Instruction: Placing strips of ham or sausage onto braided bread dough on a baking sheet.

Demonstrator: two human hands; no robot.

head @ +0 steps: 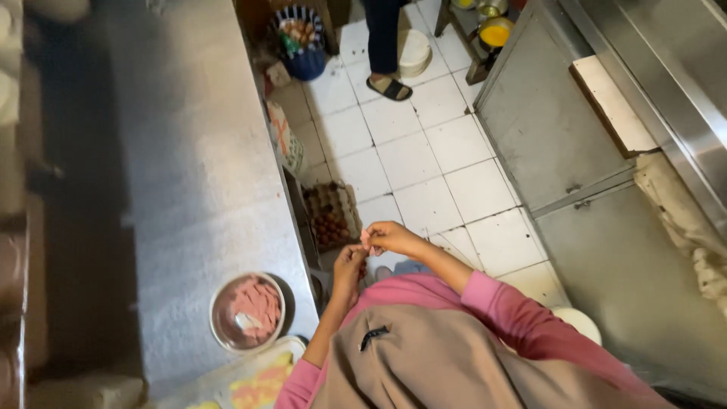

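Counter-side: hands (371, 250) pinch pink piece (366, 239).

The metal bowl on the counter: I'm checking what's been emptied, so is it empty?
No, the metal bowl on the steel counter holds a pile of pink slices.

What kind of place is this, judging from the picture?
Probably a working kitchen, perhaps of a small eatery. A long steel counter carries a bowl of pink meat slices, a tray of eggs sits on the tiled floor, and steel cabinets line the other side.
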